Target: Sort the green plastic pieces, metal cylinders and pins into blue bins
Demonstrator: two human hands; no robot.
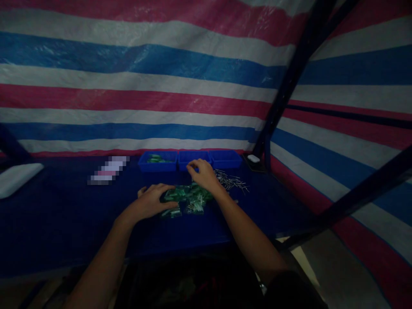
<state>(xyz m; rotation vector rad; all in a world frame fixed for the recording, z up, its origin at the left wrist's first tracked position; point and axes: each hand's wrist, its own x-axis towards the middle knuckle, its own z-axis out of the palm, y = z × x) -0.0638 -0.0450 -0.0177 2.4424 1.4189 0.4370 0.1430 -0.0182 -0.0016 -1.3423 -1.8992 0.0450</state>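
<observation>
Head view: left grip [153, 201] flat, fingers apart, on green packets [189, 198]; right grip [202, 174] just beyond, closure indiscernible; sorting judged underway, single-packet pinch required.

A pixelated patch [107, 171] on the surface [64, 201] hides whatever lies there, and the picture's left edge cuts off a white object [16, 178]. The left hand [154, 201] covers part of the pile of green packets [189, 199], and the right hand [202, 174] hides part of the middle blue tray [193, 157]. In the dim light neither grip can be made out, and the scattered small metal pieces [232, 181] are too tiny to identify.
</observation>
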